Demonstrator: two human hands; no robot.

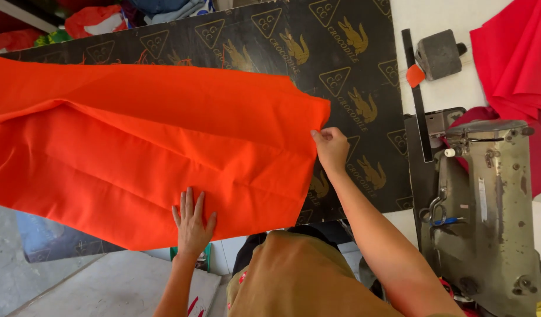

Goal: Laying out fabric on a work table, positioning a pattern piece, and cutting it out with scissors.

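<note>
Orange fabric (141, 147) lies spread across the dark printed board (352, 76); I see my left hand (192, 226) flat and open on it, my right hand (331, 148) pinching its edge beside the sewing machine (487, 205).

left hand (192, 223): flat, palm down, fingers spread and pointing away from the body | left forearm: bare, rising from the lower edge | right hand (331, 147): fingers curled in a pinch, thumb toward the left | right arm: bare, extended diagonally from lower right
</note>
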